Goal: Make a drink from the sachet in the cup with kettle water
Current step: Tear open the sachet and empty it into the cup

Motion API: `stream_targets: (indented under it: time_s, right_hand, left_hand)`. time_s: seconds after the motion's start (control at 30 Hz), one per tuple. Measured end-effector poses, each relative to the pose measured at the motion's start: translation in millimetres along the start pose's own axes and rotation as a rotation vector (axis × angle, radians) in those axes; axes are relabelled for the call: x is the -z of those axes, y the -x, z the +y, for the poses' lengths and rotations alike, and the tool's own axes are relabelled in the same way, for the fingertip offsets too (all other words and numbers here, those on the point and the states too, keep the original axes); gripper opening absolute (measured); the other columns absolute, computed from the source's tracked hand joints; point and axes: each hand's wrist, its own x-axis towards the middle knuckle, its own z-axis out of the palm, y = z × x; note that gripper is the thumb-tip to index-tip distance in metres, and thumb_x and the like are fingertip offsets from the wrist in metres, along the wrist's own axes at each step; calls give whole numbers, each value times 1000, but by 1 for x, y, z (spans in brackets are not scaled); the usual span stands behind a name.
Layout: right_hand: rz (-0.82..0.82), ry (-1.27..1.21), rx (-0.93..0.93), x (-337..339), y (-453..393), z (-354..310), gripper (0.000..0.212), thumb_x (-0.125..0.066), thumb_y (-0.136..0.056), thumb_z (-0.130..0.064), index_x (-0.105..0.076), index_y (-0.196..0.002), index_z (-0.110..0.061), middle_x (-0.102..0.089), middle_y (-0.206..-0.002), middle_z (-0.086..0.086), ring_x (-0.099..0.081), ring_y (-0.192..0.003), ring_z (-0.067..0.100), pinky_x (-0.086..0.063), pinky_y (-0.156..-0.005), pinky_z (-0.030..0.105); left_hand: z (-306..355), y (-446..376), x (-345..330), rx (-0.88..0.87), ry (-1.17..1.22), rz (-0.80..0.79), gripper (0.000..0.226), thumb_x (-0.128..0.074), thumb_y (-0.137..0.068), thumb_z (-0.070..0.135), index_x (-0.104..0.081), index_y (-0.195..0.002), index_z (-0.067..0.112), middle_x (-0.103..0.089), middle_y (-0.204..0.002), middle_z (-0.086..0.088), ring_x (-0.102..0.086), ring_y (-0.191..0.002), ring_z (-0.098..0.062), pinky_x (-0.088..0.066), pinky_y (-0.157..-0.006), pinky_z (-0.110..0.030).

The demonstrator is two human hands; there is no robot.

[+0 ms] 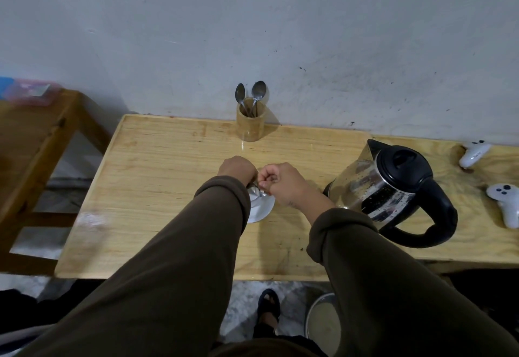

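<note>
Both hands, left (237, 170) and right (280, 182), pinch a sachet (257, 192) over the cup (259, 206).

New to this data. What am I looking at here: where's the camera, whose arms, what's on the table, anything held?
There is no robot and only one picture, from a wide-angle camera on a person's head, looking down. The sleeved arms are theirs. The left hand and right hand meet over a white cup on the wooden table, pinching a small silvery sachet; whether it is torn open is hidden. A steel kettle stands to the right, a spoon holder by the wall, and two white controllers far right.
</note>
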Motion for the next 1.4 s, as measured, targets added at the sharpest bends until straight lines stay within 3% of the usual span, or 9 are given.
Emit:
stream_targets:
  time_s: [0.27,0.53,0.73,0.8,0.9,1.07,1.2,1.3,1.4]
  right_hand:
    - [-57,-20,38,15,4,-13,32,-58,-85,5,-58,-66,-20,-57,-66,-4,-53,-63,7,-49,-72,24]
    - [37,4,11,18,0,-9,28,-62,-86,-2,-59,-68,-24,-57,-69,-4,-54,-74,15,-51,-80,32]
    - [123,1,21,10,-5,-5,29,-60,-87,-4,-55,-68,-26,-63,-77,7,-58,-75,19,-54,-82,41]
    - [140,-23,17,9,-5,-5,29,-59,-88,-5,-53,-68,-26,-64,-77,11,-58,-73,19,-53,-80,40]
    - [139,-82,26,9,-7,-6,22,-58,-87,-5,-53,-76,-24,-64,-77,13,-57,-73,20,-52,-78,39]
    - [60,-139,35,10,-6,-10,28,-59,-78,4,-57,-95,-19,-60,-80,4,-55,-78,17,-47,-78,32]
    - [2,-33,48,9,-3,-13,38,-66,-71,1,-59,-100,-24,-52,-84,-4,-53,-78,13,-51,-80,32]
    - [-10,59,75,8,-3,-12,41,-70,-71,-2,-61,-107,-21,-52,-93,-3,-53,-83,13,-51,-83,33]
    - [-23,133,90,8,-1,-11,43,-71,-71,-4,-62,-111,-18,-51,-101,0,-53,-89,14,-50,-85,31]
  left_hand:
    - [-3,-3,0,44,39,20,22,-57,-85,20,-53,-68,5,-62,-88,-10,-55,-78,-24,-45,-70,-29]
    - [5,6,7,97,-36,-64,18,-61,-82,22,-56,-80,5,-55,-81,-7,-55,-82,-22,-48,-75,-28]
    - [6,5,10,152,4,-82,22,-65,-78,20,-55,-62,9,-53,-66,-4,-54,-64,-17,-45,-68,-26]
    - [3,2,9,134,-41,-107,21,-64,-80,20,-56,-62,9,-60,-77,-3,-56,-71,-17,-43,-67,-25]
    - [2,0,13,73,-74,-133,14,-60,-86,17,-65,-85,4,-66,-112,-5,-57,-77,-18,-42,-65,-21]
    - [-1,0,24,72,-147,-82,35,-46,-93,17,-44,-59,7,-45,-65,-5,-42,-57,-16,-37,-75,-28]
    - [-7,-3,24,64,-153,-123,37,-45,-93,10,-45,-56,6,-44,-60,-6,-40,-55,-16,-37,-75,-29]
    - [-10,-5,22,81,-73,-239,36,-45,-94,8,-48,-58,5,-47,-62,-7,-49,-70,-18,-37,-80,-25]
    - [-12,-4,25,116,-19,-281,37,-47,-94,10,-50,-58,5,-48,-62,-6,-42,-56,-14,-33,-79,-23]
